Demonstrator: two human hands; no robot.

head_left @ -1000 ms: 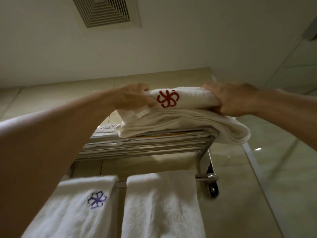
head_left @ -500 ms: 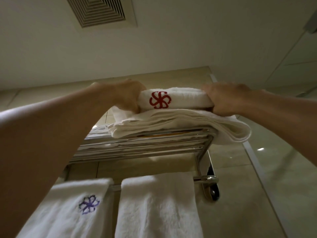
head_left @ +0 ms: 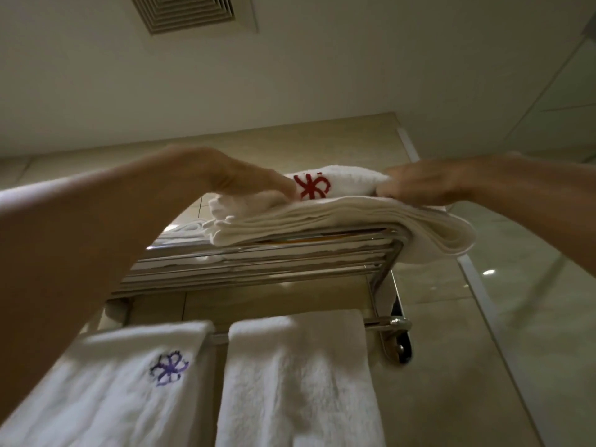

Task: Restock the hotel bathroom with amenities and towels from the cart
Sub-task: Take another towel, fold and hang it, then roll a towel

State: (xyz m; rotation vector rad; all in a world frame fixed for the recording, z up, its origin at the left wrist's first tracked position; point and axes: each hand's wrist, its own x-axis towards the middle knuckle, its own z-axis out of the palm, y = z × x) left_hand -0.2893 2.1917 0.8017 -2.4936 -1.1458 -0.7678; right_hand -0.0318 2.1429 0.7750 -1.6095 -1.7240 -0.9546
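1. Head view, chrome towel rack: it is fixed to the tiled wall and seen from below, its bars running left to right.
2. On top of the rack lies a stack of folded white towels, whose right end overhangs the rack's right end and sags a little.
3. On top of that stack, and so the highest thing on the rack, sits the small folded towel with a red emblem (the emblem faces the camera, on the towel's left half).
4. The left hand reaches in above the rack's left half; its fingers are straight and together, their tips touching the left end of the red-emblem towel just beside the emblem and lying on the stack.
5. The right hand comes in above the rack's right end; its fingers are curled on the right end of the red-emblem towel, gripping it (the thumb cannot be made out).
6. Below the rack, from its lower rail, hang two white towels side by side: the towel with a purple emblem on the left and a plain white towel on the right, just apart from each other.
7. Above the rack, in the ceiling, is a square vent.
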